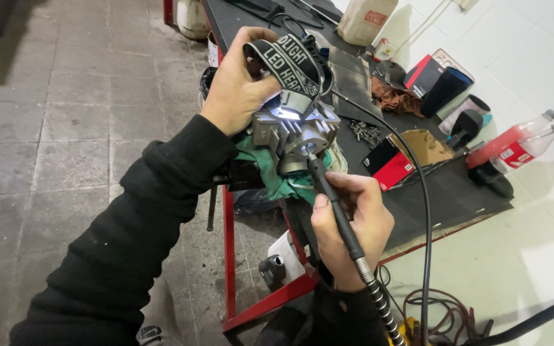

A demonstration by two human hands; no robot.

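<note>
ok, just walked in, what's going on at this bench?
A person in black sleeves holds a finned grey metal engine part on a green rag at the edge of the red-framed workbench. The left hand steadies it and holds a lit black strap headlamp over it. The right hand has a pen-like grip on a black flexible-shaft rotary tool, tip at the part.

Hands [238, 86] [354, 227] on finned metal part [296, 131]
</note>
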